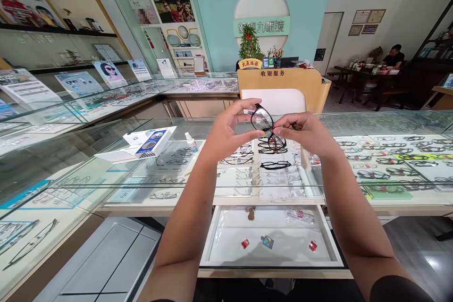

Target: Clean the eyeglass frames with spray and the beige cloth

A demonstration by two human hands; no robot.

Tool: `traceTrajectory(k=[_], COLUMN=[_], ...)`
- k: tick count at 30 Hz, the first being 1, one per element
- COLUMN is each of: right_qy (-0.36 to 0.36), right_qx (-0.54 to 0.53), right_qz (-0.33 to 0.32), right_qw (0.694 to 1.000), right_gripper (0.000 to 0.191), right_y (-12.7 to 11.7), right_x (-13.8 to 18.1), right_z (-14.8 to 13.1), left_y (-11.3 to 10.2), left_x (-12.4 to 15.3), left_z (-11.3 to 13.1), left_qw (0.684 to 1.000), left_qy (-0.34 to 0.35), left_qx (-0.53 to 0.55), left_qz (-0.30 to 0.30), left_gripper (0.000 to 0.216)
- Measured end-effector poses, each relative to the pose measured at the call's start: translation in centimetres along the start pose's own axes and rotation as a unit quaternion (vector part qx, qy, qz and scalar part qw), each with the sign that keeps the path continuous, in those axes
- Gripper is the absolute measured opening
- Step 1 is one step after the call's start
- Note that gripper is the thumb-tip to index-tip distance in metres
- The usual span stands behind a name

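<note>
Two bare forearms (191, 207) stretch forward over a long glass-topped counter (141, 186); toward its left side stands an opened white box (150, 144). Between the forearms, below the glass, a white drawer (247, 264) is pulled out toward the wearer. Above the counter, the left hand (230, 127) and right hand (306, 132) hold a tilted pair of black-framed glasses (262, 119) in mid-air. The left fingers clamp the rim around one lens; the right fingers pinch the frame near the other. From where I stand, a light grip on the rims alone, both hands turning together, seems best: no smudged lenses, no twisted frame. The air above and beside the glasses looks open; the glass's near edge and the drawer's rim call for care when drawing back. Left, a small spray bottle (191, 143) could catch a wide sweep.
</note>
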State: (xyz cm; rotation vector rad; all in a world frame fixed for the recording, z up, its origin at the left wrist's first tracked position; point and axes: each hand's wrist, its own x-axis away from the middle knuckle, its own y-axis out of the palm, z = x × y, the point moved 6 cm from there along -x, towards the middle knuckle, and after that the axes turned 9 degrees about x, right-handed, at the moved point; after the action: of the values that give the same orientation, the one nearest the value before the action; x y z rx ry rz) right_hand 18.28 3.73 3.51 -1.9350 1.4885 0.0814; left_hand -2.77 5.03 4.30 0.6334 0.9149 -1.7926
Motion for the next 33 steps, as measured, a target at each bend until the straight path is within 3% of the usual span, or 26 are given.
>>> traceTrajectory(k=[9,15,17,19,21,23,28,33], right_qy=[0.039,0.041,0.053,0.065,0.070,0.066,0.027,0.012], right_qx=[-0.061,-0.086,-0.097,-0.097,-0.068,-0.016,0.135,0.279], right_qz=[-0.082,-0.067,-0.042,0.006,0.068,0.125,0.198,0.228], right_qw=[0.994,0.993,0.993,0.993,0.993,0.990,0.971,0.933], right_gripper=[0.034,0.034,0.034,0.036,0.038,0.039,0.038,0.042], right_y=[0.9,1.2,1.1,0.8,0.3,-0.2,0.0,0.7], right_x=[-0.2,-0.4,-0.5,-0.7,-0.8,-0.8,-0.5,-0.1], right_z=[1.3,1.5,1.7,2.0,2.1,2.0,0.4,-0.8], left_y=[0.0,0.1,0.2,-0.1,-0.6,-0.6,1.8,2.6], left_x=[-0.3,-0.3,-0.4,-0.6,-0.5,-0.3,0.0,-0.2], left_z=[0.0,-0.8,-0.8,-0.4,0.3,0.7,0.2,-0.5], left_qw=[0.997,0.998,0.999,0.999,0.992,0.983,0.980,0.967], left_qy=[-0.024,-0.017,0.000,0.020,0.019,-0.025,-0.168,-0.213], left_qx=[0.067,0.040,0.031,0.012,-0.028,-0.058,-0.027,0.031], left_qz=[-0.032,-0.034,-0.026,0.031,0.123,0.174,0.100,0.136], left_gripper=[0.069,0.072,0.077,0.078,0.060,0.034,0.035,0.034])
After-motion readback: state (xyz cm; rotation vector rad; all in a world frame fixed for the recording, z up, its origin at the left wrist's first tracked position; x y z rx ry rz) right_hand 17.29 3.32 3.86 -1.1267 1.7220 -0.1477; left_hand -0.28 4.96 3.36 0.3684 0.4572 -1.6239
